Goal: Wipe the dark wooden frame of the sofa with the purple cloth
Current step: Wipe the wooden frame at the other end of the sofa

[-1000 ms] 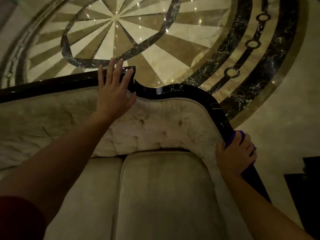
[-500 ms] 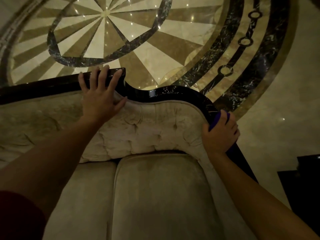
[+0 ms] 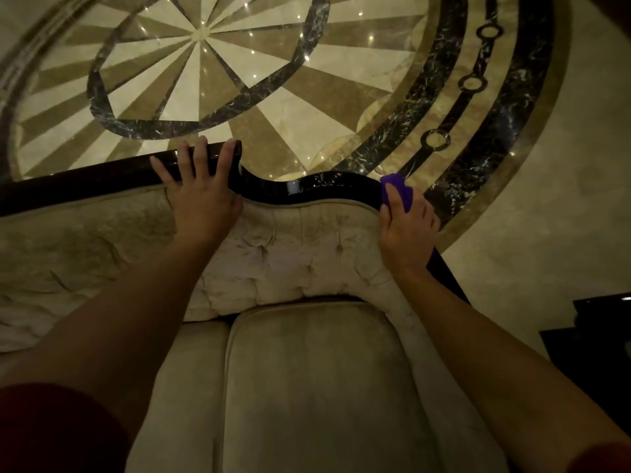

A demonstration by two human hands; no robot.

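Observation:
The glossy dark wooden frame (image 3: 307, 189) runs along the top of a beige tufted sofa back and curves down on the right. My right hand (image 3: 404, 233) presses the purple cloth (image 3: 396, 191) onto the frame at the top of that right-hand curve; most of the cloth is under my fingers. My left hand (image 3: 201, 196) lies flat with fingers spread over the raised left section of the frame and the upholstery below it. It holds nothing.
Beige seat cushions (image 3: 314, 387) fill the foreground below my arms. Behind the sofa lies a polished marble floor (image 3: 290, 80) with a starburst inlay and dark rings. A dark piece of furniture (image 3: 594, 339) stands at the right edge.
My right hand has slid the purple cloth up along the frame, from the lower right arm section to the top of the curve. My left hand stays planted on the frame.

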